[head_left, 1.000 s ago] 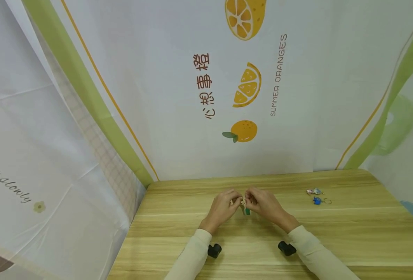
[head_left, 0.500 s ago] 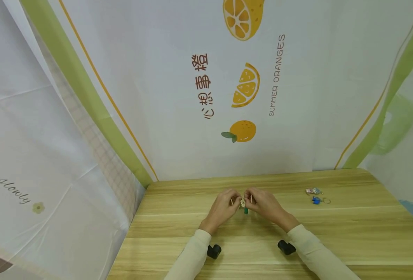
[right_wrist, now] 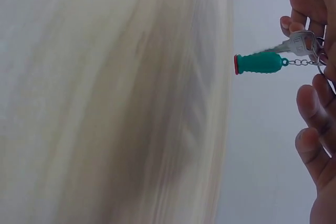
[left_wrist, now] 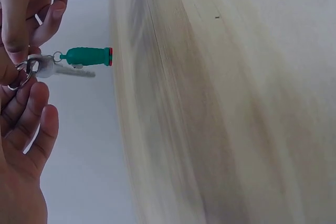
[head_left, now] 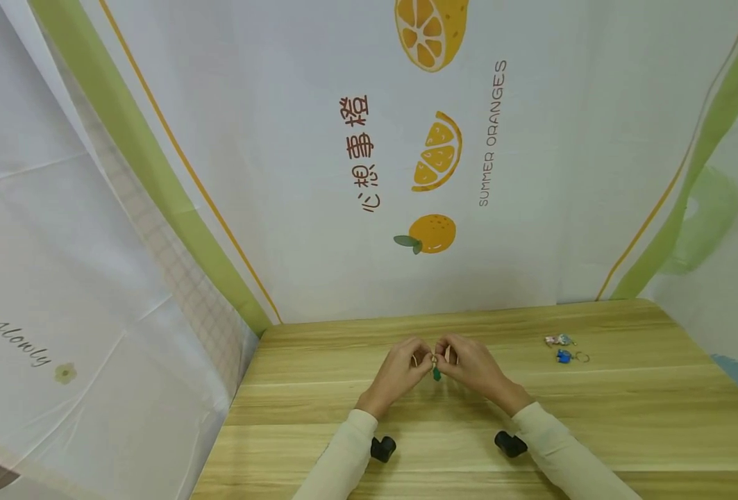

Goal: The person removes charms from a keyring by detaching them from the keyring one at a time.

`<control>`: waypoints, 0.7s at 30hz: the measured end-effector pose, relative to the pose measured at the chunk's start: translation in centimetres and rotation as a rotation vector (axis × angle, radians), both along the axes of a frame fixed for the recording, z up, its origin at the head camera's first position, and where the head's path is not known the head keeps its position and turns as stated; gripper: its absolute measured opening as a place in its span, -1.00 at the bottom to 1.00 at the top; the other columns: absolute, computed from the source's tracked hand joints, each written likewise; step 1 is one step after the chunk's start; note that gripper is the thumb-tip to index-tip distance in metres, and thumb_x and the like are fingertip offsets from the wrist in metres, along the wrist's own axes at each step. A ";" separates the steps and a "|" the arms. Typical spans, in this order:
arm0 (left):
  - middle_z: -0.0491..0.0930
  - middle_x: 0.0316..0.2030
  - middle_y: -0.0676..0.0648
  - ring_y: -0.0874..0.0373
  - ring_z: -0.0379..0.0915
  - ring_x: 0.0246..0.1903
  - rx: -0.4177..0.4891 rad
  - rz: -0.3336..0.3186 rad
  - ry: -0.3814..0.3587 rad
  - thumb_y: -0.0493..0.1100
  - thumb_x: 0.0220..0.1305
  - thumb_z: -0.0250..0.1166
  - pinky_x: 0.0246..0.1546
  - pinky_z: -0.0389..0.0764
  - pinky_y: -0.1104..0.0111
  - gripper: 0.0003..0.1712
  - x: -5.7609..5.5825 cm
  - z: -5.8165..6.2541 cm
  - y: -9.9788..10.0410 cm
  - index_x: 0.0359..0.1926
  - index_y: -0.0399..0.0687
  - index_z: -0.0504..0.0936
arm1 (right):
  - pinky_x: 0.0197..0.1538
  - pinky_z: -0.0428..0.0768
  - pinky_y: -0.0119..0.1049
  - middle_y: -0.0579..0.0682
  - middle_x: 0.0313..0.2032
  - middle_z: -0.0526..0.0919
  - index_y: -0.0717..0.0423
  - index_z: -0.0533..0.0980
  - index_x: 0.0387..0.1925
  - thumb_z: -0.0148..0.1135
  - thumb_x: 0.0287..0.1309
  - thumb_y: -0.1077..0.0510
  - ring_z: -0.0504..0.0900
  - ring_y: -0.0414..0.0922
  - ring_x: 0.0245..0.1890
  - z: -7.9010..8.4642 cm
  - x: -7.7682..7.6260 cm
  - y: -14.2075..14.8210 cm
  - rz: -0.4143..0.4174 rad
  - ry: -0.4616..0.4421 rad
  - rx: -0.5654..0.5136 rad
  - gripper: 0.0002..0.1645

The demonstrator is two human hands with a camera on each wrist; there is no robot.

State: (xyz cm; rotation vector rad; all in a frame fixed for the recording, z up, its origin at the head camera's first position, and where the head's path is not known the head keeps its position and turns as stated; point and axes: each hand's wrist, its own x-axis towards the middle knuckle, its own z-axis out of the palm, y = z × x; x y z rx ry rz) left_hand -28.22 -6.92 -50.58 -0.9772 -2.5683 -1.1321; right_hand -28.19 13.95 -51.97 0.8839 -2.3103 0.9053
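Held up over the wooden table [head_left: 344, 458], the left hand [head_left: 400, 368] and right hand [head_left: 471, 362] meet fingertip to fingertip. Between them they pinch a metal key ring [left_wrist: 22, 77] with thumbs and forefingers, which partly cover it. A silver key [right_wrist: 302, 44] hangs from the ring, its blade pointing down. Beside it, on a short chain, dangles a green bottle-shaped charm [left_wrist: 86, 56] with a red rim at its end. In the head view the green charm [head_left: 437, 373] shows just below the fingertips.
At the right back of the table lie a blue keychain [head_left: 564, 356] with a ring and a pink-and-light-blue figure keychain [head_left: 559, 339]. A black wrist camera [head_left: 383, 448] sits by the left sleeve, another [head_left: 509, 444] by the right. White printed cloth [head_left: 319, 264] hangs behind and at the sides.
The key and green charm have turned and now hang more in line below the fingers. Both hands stay nearly in place, while the head view has shifted slightly.
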 end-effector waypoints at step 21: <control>0.62 -0.32 -0.01 0.36 0.45 -0.36 0.032 0.041 0.019 -0.29 0.53 0.24 -0.27 0.61 0.53 -0.92 0.2 0.0 0.3 -0.16 -0.08 0.66 | -0.54 0.42 -0.51 -0.15 -0.48 0.64 0.01 0.58 -0.37 0.44 0.09 0.37 0.42 -0.47 -0.58 -0.7 0.3 -1.3 -0.133 -0.011 -0.119 -0.77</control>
